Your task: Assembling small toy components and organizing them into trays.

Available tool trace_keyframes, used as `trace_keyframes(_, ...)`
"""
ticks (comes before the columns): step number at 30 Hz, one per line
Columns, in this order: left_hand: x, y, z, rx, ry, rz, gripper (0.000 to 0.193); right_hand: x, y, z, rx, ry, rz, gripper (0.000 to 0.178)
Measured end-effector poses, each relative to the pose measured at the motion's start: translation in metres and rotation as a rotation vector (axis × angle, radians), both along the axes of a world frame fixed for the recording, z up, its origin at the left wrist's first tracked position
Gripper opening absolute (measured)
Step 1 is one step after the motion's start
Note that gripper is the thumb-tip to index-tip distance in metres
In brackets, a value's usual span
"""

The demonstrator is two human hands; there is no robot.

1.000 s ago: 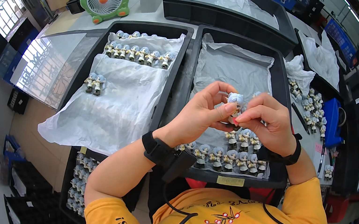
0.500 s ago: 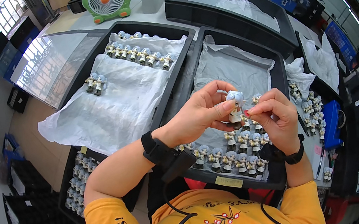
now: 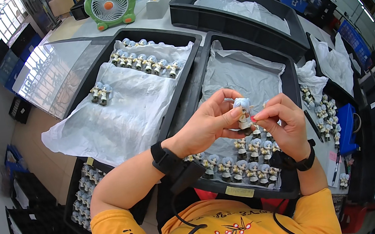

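Above the near tray, my left hand is closed around a small figurine with pale blue hair and a white outfit, held upright between thumb and fingers. My right hand pinches a tiny red piece against or right beside the figurine's side; whether it touches cannot be made out. Below both hands, rows of similar figurines stand on thin white sheet in the near black tray. My hands hide some of them.
On the left, a black tray holds more figurines on white sheet. Beyond are a green fan, a tape dispenser and another black tray. More figurines and a blue bin lie at right.
The view has shifted slightly, so the trays and fan sit a little lower. Both hands keep their grips, with the red piece still at the figurine's side.
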State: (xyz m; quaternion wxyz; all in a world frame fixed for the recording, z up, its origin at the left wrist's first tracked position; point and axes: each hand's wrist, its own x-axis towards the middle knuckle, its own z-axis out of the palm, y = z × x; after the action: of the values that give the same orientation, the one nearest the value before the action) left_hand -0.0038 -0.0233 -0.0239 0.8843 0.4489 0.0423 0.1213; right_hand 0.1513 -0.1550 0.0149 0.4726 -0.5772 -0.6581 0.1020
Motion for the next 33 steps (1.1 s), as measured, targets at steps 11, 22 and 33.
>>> trace_keyframes(11, 0.001, -0.001, 0.002, -0.005, -0.062, 0.07, 0.032, 0.004, 0.001, 0.001, 0.013, -0.003, -0.081, 0.01)
trace_keyframes(22, 0.004, -0.004, -0.004, -0.099, -0.107, 0.111, 0.038, 0.005, 0.004, -0.008, -0.242, 0.262, -0.064, 0.021)
trace_keyframes(33, 0.005, -0.006, -0.004, -0.091, -0.084, 0.133, 0.032, 0.0, 0.008, -0.01, -0.321, 0.437, -0.052, 0.02)
